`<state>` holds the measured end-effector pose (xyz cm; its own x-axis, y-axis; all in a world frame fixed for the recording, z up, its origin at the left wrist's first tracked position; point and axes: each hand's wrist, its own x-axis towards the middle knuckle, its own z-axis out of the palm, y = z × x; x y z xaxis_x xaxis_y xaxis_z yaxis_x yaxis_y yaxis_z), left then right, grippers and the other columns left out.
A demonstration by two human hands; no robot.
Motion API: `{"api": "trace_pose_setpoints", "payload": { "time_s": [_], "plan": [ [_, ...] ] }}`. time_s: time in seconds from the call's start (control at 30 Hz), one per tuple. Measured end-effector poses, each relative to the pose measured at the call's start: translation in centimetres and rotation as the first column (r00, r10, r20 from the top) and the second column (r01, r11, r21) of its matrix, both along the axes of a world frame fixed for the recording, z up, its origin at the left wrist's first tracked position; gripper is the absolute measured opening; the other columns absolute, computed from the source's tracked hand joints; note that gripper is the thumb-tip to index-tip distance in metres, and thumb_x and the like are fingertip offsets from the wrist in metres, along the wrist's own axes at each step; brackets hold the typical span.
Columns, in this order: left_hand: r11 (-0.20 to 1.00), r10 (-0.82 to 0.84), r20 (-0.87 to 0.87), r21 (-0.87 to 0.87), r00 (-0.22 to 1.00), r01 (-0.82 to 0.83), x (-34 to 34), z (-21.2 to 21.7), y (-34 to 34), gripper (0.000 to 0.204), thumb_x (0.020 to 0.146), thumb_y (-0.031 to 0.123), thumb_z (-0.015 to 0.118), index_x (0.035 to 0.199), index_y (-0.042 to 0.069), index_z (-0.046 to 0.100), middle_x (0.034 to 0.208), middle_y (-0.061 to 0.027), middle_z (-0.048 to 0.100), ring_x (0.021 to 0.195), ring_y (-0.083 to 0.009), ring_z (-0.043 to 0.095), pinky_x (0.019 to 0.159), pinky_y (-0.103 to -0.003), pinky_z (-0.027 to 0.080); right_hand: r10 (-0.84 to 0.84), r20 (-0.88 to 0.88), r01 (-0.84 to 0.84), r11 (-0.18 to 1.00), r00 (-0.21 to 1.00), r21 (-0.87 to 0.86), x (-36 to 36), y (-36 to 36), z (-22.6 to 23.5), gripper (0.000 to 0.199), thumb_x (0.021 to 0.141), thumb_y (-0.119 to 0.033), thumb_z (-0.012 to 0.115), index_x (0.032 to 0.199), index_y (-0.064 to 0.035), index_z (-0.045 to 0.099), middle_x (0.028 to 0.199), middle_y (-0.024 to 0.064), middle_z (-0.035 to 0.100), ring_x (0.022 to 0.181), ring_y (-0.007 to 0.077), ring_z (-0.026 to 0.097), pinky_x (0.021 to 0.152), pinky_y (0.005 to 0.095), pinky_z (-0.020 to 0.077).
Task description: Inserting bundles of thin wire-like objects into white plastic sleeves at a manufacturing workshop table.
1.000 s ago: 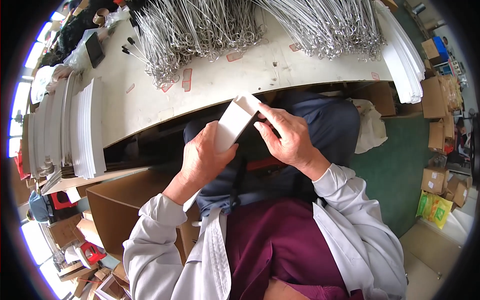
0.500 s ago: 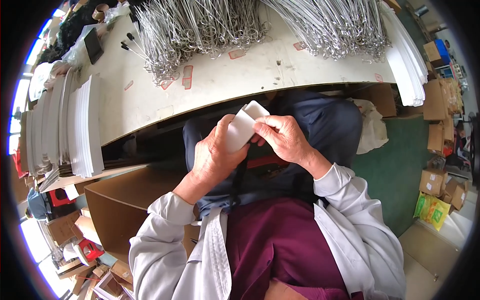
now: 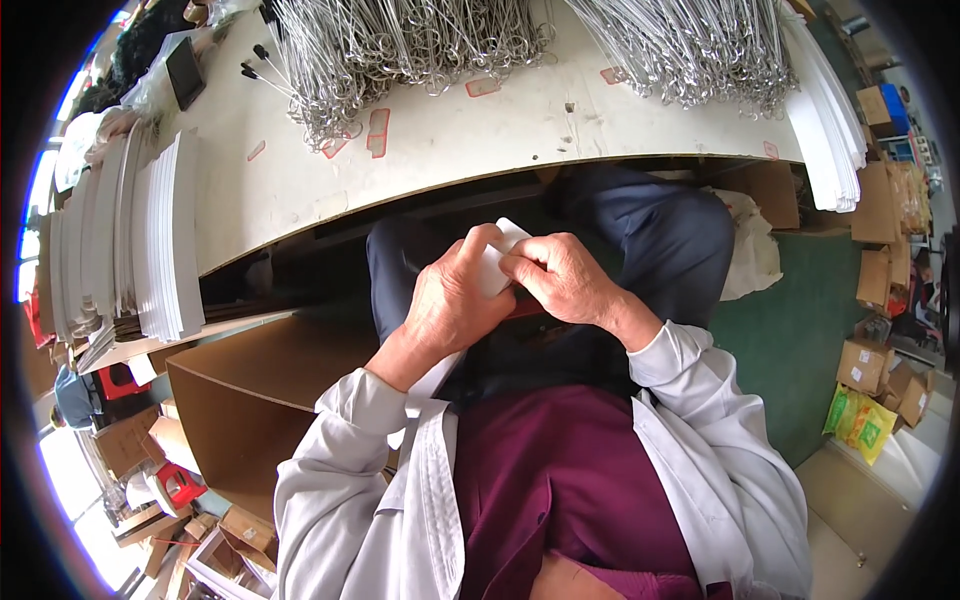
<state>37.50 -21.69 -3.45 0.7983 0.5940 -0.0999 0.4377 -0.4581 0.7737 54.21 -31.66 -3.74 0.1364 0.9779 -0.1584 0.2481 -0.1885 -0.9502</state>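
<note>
A small white box (image 3: 493, 274), folded from thin card by its look, is held over my lap just off the table's front edge. My left hand (image 3: 452, 300) wraps its lower part, thumb along the near side. Fingers of my right hand (image 3: 565, 280) pinch at its upper end, where a white flap (image 3: 511, 232) stands out. Both hands are closed and cover much of the box, so I cannot tell whether anything is inside. Beyond them, bundles of thin metal rods with looped ends (image 3: 400, 60) lie on the white table (image 3: 260, 200).
Stacks of flat white card pieces stand at the table's left end (image 3: 165, 240) and right end (image 3: 825, 140). A large open cardboard carton (image 3: 240, 400) is by my left arm. A dark flat object (image 3: 185, 73) rests at the far left. More cartons (image 3: 865, 365) sit far right.
The box has turned and sunk deeper between my hands, so less of it shows. My left hand has shifted right, closer to the right hand. The whole view has shifted slightly.
</note>
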Motion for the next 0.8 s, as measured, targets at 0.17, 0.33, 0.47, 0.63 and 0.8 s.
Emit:
{"api": "trace_pose_setpoints", "payload": {
  "time_s": [0.17, 0.33, 0.47, 0.63, 0.8],
  "plan": [
    [0.999, 0.051, -0.002, -0.007, 0.999, -0.051, -0.1, -0.3, -0.7, 0.045, 0.078, 0.015, 0.076, 0.116, 0.009, 0.053, 0.103, -0.0212, 0.07, 0.09, -0.0427, 0.071, 0.076, -0.048, 0.06, -0.105, 0.019, 0.103, 0.99, 0.994, 0.092, -1.3, -0.6, -0.5, 0.018, 0.099, -0.014, 0.068, 0.099, 0.0037, 0.069, 0.078, 0.0128, 0.072, 0.067, 0.0173, 0.066, 0.063, 0.0328, 0.0527],
    [0.992, 0.103, 0.007, 0.069, 0.995, -0.103, 0.0, -0.9, -1.3, 0.041, 0.08, 0.017, 0.08, 0.113, 0.009, 0.056, 0.098, -0.0201, 0.072, 0.087, -0.0394, 0.073, 0.073, -0.045, 0.059, -0.345, -0.147, 0.361, 0.927, 0.927, 0.101, -2.8, -1.3, -1.2, 0.031, 0.097, -0.012, 0.071, 0.123, 0.0023, 0.063, 0.095, 0.0164, 0.076, 0.086, 0.0219, 0.076, 0.076, 0.0328, 0.0594],
    [0.989, 0.139, -0.02, 0.052, 0.99, -0.138, 0.0, -1.0, -2.4, 0.045, 0.08, 0.018, 0.082, 0.115, 0.009, 0.055, 0.099, -0.0209, 0.072, 0.088, -0.0406, 0.073, 0.074, -0.046, 0.06, -0.289, 0.232, 0.204, 0.922, 0.929, 0.33, -2.6, -1.5, -1.6, 0.03, 0.096, -0.015, 0.069, 0.121, 0.0015, 0.067, 0.094, 0.0193, 0.075, 0.078, 0.0331, 0.072, 0.07, 0.0395, 0.058],
    [0.986, 0.143, 0.066, 0.077, 0.988, -0.148, -0.4, -1.4, -3.0, 0.062, 0.078, 0.019, 0.084, 0.127, 0.01, 0.047, 0.1, -0.0232, 0.072, 0.089, -0.0431, 0.073, 0.075, -0.048, 0.06, -0.263, 0.149, 0.231, 0.952, 0.953, 0.202, -2.2, -1.5, -0.7, 0.024, 0.102, -0.021, 0.065, 0.099, 0.0006, 0.076, 0.069, 0.014, 0.065, 0.063, 0.0196, 0.063, 0.059, 0.0355, 0.0508],
    [0.98, 0.165, 0.043, 0.101, 0.985, -0.169, -0.5, -1.8, -3.5, 0.076, 0.076, 0.021, 0.086, 0.135, 0.008, 0.04, 0.098, -0.0242, 0.071, 0.087, -0.044, 0.073, 0.075, -0.049, 0.06, -0.292, -0.179, 0.303, 0.952, 0.939, 0.036, -2.0, -1.3, -0.9, 0.029, 0.101, -0.024, 0.068, 0.099, 0.0032, 0.077, 0.06, 0.0043, 0.056, 0.06, 0.0042, 0.046, 0.051, 0.0289, 0.0404]
  ]
}}
